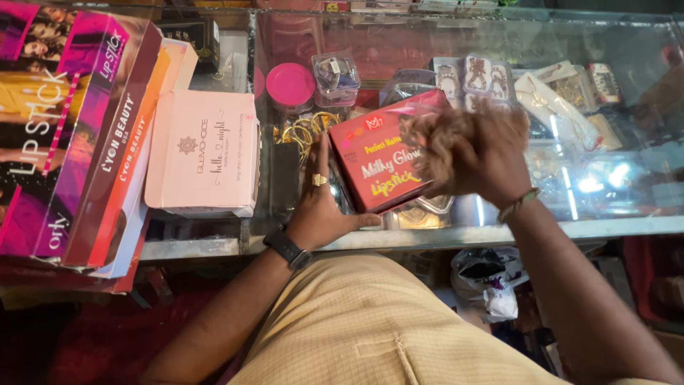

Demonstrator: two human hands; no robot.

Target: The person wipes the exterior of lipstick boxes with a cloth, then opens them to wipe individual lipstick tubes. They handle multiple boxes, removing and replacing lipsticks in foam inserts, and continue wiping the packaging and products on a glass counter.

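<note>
The red box (381,153) is held at its near left edge by the left hand (320,207), whose thumb runs under the near corner while the fingers lie flat against the box's side; a ring and a dark watch are worn on that hand and wrist. The right hand (467,146) is blurred over the box's right end, closed on clear wrapping there, though how tightly cannot be told. The box is tilted and seems to rest on the glass counter (427,235) just past the left hand.

A slip is judged the main risk: with the grip loose on film, the box could drop onto the glass or slide off the near edge. Left of the left hand, the pale pink box (203,153) and the tall stacked cartons (71,128) could be nudged by an elbow. Beyond the hands, the pink-lidded jar (290,85) and small clear packets (335,75) lie inside the case, safe from knocks.
</note>
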